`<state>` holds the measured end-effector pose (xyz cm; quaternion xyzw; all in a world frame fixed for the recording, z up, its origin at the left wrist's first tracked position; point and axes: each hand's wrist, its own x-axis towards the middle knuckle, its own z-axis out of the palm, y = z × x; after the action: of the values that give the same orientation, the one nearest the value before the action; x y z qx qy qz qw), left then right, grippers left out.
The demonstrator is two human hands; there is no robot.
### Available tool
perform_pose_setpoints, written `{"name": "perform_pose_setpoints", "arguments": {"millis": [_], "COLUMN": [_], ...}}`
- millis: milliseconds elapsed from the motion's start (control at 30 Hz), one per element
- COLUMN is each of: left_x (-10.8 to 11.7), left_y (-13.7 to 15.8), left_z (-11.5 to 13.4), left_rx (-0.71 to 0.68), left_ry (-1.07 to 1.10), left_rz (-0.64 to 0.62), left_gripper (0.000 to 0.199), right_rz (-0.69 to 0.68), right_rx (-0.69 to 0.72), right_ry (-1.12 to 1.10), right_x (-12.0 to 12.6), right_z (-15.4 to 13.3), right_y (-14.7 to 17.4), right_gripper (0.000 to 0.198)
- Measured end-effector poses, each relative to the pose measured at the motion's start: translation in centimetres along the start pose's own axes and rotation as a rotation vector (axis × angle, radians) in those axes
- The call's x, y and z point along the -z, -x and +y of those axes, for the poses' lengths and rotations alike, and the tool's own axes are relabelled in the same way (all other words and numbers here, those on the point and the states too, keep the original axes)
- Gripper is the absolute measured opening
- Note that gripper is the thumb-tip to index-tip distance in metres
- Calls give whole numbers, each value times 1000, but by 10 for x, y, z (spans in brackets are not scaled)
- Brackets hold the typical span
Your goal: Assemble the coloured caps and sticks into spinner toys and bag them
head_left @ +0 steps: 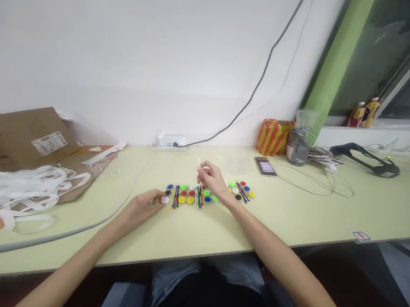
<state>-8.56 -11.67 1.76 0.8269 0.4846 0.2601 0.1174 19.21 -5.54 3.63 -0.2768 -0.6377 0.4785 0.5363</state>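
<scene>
On the table, my left hand has its thumb and index finger closed at the edge of a small white disc, the nearest of a column with a black disc and a blue disc. My right hand is raised over the middle of the row, pinching a small white piece whose exact kind is too small to make out. Yellow discs, red discs and green ones stand in groups, separated by bundles of coloured thin sticks. The right hand and forearm hide part of the row.
A grey cable and a heap of white strap by a cardboard box lie to the left. A power strip runs along the wall. A phone, a striped bag and a black headband-like frame are on the right.
</scene>
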Motion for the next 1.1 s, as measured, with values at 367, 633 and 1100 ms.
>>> {"name": "perform_pose_setpoints", "arguments": {"millis": [367,633,1100], "left_x": [10,2,-1], "left_y": [-54,-101,-90], "left_z": [12,1,-43], "left_rx": [-160,-115,0], "left_ry": [36,243,93], "left_rz": [430,913,901], "left_gripper": [27,20,13], "right_rz": [-146,-305,-189], "right_rx": [-190,-165,-93], "right_ry": [821,1266,1216], "right_x": [-52,-71,-43], "right_z": [25,17,-3], "right_y": [-24,-34,-39], "right_gripper": [28,26,25]}}
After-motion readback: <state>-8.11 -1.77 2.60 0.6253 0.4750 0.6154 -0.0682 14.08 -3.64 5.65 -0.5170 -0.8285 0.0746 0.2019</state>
